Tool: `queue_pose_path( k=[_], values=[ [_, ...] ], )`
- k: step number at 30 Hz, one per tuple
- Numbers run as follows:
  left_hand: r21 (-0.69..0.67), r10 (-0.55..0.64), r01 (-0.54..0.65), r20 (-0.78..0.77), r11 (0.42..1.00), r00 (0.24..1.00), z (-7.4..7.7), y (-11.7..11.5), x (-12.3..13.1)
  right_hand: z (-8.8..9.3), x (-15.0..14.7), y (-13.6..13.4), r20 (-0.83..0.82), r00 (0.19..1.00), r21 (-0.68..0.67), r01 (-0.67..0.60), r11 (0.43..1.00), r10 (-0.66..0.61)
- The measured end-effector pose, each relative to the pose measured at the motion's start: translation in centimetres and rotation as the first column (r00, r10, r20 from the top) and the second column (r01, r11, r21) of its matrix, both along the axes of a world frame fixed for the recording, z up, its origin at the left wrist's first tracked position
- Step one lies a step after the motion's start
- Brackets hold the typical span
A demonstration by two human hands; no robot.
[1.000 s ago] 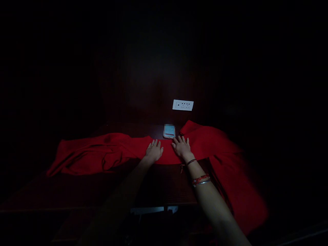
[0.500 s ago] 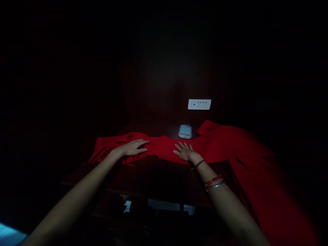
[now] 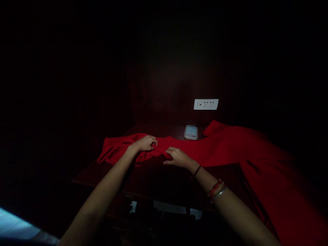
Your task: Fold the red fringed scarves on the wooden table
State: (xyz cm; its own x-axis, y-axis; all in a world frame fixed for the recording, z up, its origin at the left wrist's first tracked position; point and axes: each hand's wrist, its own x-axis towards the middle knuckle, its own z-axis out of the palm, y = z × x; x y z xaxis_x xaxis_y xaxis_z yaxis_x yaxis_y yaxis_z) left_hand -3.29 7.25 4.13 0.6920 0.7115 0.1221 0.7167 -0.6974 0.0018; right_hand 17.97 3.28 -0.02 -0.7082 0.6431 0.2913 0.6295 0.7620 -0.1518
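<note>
A long red cloth (image 3: 230, 143) lies across a dark wooden table (image 3: 159, 177) and hangs off its right side. My left hand (image 3: 143, 143) is closed on a fold of the cloth near its bunched left end. My right hand (image 3: 178, 158) pinches the cloth's near edge just to the right of the left hand. The right wrist wears a dark cord, a red band and a metal bangle (image 3: 216, 191).
A phone (image 3: 191, 132) lies on the table behind the cloth, close to the wall. A white socket plate (image 3: 206, 104) is on the dark wall above it. Pale papers (image 3: 169, 207) show under the table. The room is very dark.
Both hands lay flat on the cloth before; now their fingers have closed on it. The left hand moved left, then both came together. The cloth's left end has bunched up.
</note>
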Motion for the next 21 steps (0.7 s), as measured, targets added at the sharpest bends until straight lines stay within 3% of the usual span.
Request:
queue_pose_path(
  k=[2, 4, 6, 10, 16, 21],
  values=[
    [0.014, 0.008, -0.012, 0.230, 1.000, 0.973, -0.2, 0.2, -0.1, 0.2, 0.5, 0.3, -0.042, 0.998, -0.014, 0.040, 0.999, -0.041],
    [0.002, 0.001, -0.002, 0.450, 1.000, 0.893, -0.6, 0.2, -0.2, 0.6, 1.2, 0.7, -0.126, 0.987, -0.032, 0.094, 0.995, -0.097],
    [-0.067, 0.040, -0.003, 0.558, 0.998, 0.829, -1.2, 0.2, -0.3, 1.0, 2.1, 1.2, -0.225, 0.965, -0.067, 0.120, 0.990, -0.132],
    [-0.151, 0.150, -0.081, 0.530, 0.985, 0.834, -1.9, -0.5, -0.2, 1.4, 3.7, 1.9, -0.345, 0.922, -0.155, 0.132, 0.979, -0.179],
    [-0.011, 0.000, 0.006, 0.472, 1.000, 0.882, -0.9, -2.3, 3.0, 1.4, 4.4, 2.6, -0.407, 0.895, -0.187, 0.112, 0.976, -0.181],
    [0.022, -0.067, 0.064, 0.379, 0.998, 0.923, 0.1, -1.6, 6.5, 2.0, 5.6, 1.7, -0.359, 0.918, -0.220, 0.095, 0.971, -0.171]
  ],
)
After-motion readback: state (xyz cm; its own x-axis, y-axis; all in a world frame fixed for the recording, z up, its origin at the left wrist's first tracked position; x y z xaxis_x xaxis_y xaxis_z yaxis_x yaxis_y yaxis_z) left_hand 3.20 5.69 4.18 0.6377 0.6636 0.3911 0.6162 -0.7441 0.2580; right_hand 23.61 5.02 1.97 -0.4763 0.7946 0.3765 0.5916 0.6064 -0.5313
